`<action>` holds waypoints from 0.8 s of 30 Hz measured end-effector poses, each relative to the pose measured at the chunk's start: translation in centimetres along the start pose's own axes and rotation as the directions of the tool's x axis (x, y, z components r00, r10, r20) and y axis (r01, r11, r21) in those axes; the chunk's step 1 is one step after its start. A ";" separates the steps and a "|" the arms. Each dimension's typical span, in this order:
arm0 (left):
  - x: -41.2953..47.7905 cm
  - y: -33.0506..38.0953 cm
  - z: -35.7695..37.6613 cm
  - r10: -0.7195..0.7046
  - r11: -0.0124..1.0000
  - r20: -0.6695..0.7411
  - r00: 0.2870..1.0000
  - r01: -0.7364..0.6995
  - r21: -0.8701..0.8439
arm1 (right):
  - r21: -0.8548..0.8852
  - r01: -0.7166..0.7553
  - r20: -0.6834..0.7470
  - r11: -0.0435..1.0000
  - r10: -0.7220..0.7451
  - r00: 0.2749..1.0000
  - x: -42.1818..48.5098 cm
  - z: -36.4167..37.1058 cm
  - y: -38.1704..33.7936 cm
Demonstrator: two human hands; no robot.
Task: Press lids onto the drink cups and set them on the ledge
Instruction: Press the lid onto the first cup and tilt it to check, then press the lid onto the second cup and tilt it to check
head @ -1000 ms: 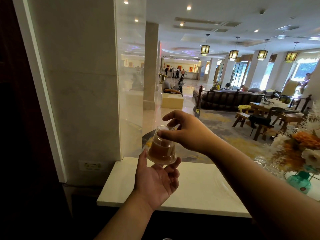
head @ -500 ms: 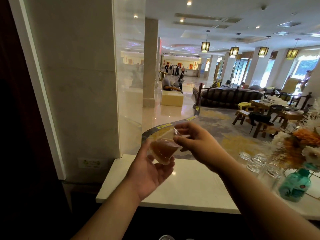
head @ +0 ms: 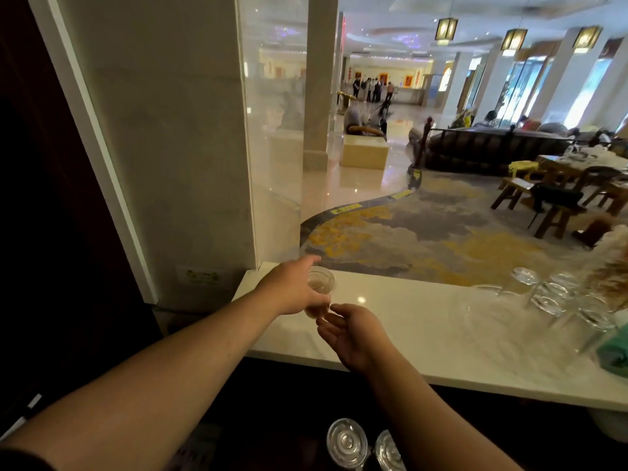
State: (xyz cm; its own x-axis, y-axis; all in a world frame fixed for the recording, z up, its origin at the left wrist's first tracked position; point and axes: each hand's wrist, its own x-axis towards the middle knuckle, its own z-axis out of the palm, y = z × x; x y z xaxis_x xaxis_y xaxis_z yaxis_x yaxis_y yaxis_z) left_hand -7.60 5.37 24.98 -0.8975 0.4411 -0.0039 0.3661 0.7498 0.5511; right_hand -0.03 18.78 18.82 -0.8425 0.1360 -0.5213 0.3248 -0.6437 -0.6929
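A small clear cup of brown drink with a clear lid on top point(head: 318, 286) is down at the white marble ledge point(head: 418, 321), near its left end. My left hand point(head: 292, 289) is wrapped around the cup from the left. My right hand point(head: 353, 333) hangs just right of and below the cup, fingers loosely apart, holding nothing; its fingertips are close to the cup's base. Whether the cup's base rests on the ledge is hidden by my fingers. Two more lidded clear cups point(head: 347, 441) stand below the ledge at the bottom edge of the view.
Several empty upturned glasses point(head: 557, 297) crowd the right part of the ledge, beside a flower arrangement point(head: 611, 266) and a green object point(head: 615, 355). A marble pillar point(head: 163, 147) rises left of the ledge. Beyond it lies a lobby with seats and people.
The cup went from raised and tilted between both hands down to the ledge's left end. My right hand let go of its top and dropped back. The view tilted down.
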 end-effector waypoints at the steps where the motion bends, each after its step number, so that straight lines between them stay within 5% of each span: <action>1: 0.5 -0.8 0.5 -0.014 1.000 0.014 1.000 0.014 0.004 | 0.002 -0.007 -0.007 1.000 0.007 1.000 1.0 0.3 0.4; 13: 5.6 -6.5 5.9 0.016 1.000 0.091 0.996 -0.017 0.017 | 0.019 -0.023 -0.044 1.000 0.023 0.999 6.1 0.2 3.4; 16: 2.5 -5.9 7.3 0.129 0.990 -0.097 0.987 -0.122 0.070 | 0.013 0.022 -0.099 1.000 -0.020 0.995 4.0 -2.4 3.9; 19: -2.7 -5.6 11.7 0.366 0.931 -0.256 0.895 -0.355 0.088 | 0.089 0.039 -0.161 0.995 -0.025 0.987 1.3 -7.4 5.4; 21: -5.6 -5.6 15.7 0.420 0.907 -0.121 0.899 -0.413 0.084 | 0.126 0.024 -0.221 0.992 0.005 0.975 -0.3 -10.9 7.3; 24: -7.4 -6.3 21.9 0.289 0.943 0.225 0.931 -0.317 0.103 | 0.136 -0.035 -0.330 0.990 0.078 0.941 -1.3 -15.3 10.8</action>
State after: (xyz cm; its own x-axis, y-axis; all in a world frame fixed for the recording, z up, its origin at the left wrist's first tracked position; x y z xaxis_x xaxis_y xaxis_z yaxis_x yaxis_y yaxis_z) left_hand 2.13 8.18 3.25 -0.6744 0.7377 -0.0320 0.6551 0.6177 0.4350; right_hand 11.10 23.15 4.38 -0.6252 0.3264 -0.7089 0.2924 -0.7442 -0.6005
